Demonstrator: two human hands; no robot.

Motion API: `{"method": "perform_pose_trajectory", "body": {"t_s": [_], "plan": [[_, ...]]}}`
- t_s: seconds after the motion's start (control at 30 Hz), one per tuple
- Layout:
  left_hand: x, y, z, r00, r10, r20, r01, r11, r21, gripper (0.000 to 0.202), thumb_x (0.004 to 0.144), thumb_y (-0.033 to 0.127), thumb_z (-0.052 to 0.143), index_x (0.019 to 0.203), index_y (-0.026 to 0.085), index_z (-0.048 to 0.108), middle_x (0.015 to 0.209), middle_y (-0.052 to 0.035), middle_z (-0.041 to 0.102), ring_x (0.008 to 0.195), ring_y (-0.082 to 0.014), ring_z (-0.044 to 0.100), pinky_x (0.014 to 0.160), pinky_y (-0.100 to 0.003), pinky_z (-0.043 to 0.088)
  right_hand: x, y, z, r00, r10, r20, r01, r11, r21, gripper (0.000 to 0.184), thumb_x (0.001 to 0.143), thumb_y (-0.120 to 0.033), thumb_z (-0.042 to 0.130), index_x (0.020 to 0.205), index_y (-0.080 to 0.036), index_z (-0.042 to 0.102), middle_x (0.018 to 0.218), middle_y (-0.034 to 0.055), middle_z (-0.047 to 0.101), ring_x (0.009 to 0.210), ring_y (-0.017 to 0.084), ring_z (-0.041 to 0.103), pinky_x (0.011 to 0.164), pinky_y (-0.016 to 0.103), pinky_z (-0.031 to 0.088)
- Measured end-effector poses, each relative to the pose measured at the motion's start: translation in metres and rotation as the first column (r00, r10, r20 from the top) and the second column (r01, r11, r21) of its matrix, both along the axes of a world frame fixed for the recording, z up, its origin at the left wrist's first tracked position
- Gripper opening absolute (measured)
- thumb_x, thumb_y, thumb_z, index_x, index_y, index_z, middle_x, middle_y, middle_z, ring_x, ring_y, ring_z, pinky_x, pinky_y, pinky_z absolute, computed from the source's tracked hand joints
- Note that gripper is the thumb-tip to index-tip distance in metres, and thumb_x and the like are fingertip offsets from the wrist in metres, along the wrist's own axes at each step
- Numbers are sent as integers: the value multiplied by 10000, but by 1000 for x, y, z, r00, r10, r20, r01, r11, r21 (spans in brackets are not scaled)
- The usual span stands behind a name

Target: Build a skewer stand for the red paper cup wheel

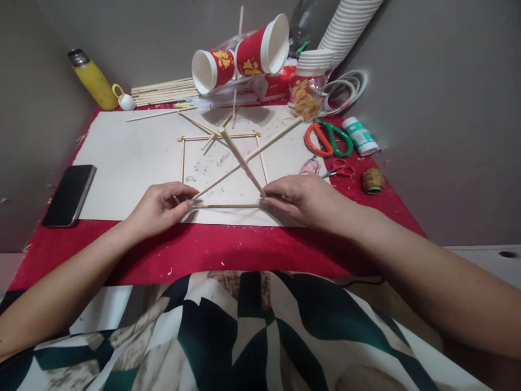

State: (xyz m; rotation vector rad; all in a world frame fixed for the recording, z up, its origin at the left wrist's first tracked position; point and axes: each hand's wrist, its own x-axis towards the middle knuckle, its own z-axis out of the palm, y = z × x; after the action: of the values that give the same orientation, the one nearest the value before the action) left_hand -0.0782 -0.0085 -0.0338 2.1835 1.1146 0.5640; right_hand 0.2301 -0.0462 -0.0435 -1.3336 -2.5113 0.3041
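A frame of thin wooden sticks (pixel 240 157) stands on a white board (pixel 122 163) laid over a red table cover. It has a square base and slanting sticks that cross above it. My left hand (pixel 160 206) pinches the near-left corner of the frame, fingers closed on the stick ends. My right hand (pixel 301 198) pinches the near-right corner, where a slanting stick meets the front stick (pixel 228 206). Both forearms reach in from the bottom of the view.
A black phone (pixel 69 194) lies at the board's left edge. A yellow bottle (pixel 93 80), spare sticks (pixel 165 91) and red paper cups (pixel 240 60) stand at the back. Scissors (pixel 328 139), a glue tube (pixel 360 136), a twine ball (pixel 372 180) and stacked white cups (pixel 345 27) sit to the right.
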Motion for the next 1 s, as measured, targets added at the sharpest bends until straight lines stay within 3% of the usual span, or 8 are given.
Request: {"method": "perform_pose_trajectory", "body": {"t_s": [0.3,0.47,0.83,1.0], "plan": [[-2,5,-1,1000,17,-1,-17,997,-72,242,839,327,610,901,129,736,749,-38,705,556,-95,534,510,-212,418,-2,2,-1,1000,-13,10,13,1000,-8,246,932,-290,492,797,-185,669,759,72,695,671,172,602,610,274,409],[-4,4,-3,1000,19,4,-19,996,-83,238,836,332,619,900,132,732,781,-45,718,618,-114,582,556,-219,454,-3,3,-2,1000,-17,-25,16,1000,-27,237,926,-281,494,810,-177,673,758,75,698,672,173,609,621,274,422],[-7,7,-10,1000,11,-9,-11,999,-43,409,827,346,631,1186,154,673,1094,-112,721,871,-196,668,784,-325,546,0,8,9,963,-121,-243,105,992,-76,174,891,-267,553,842,-182,696,801,49,734,702,150,643,660,259,449],[-6,6,-8,999,52,-16,-53,996,-73,491,824,363,644,1270,156,627,1055,-105,720,744,-152,630,706,-302,545,4,2,17,928,-125,-351,107,992,-71,156,877,-268,582,800,-173,680,761,39,723,685,140,637,658,252,454]]}}
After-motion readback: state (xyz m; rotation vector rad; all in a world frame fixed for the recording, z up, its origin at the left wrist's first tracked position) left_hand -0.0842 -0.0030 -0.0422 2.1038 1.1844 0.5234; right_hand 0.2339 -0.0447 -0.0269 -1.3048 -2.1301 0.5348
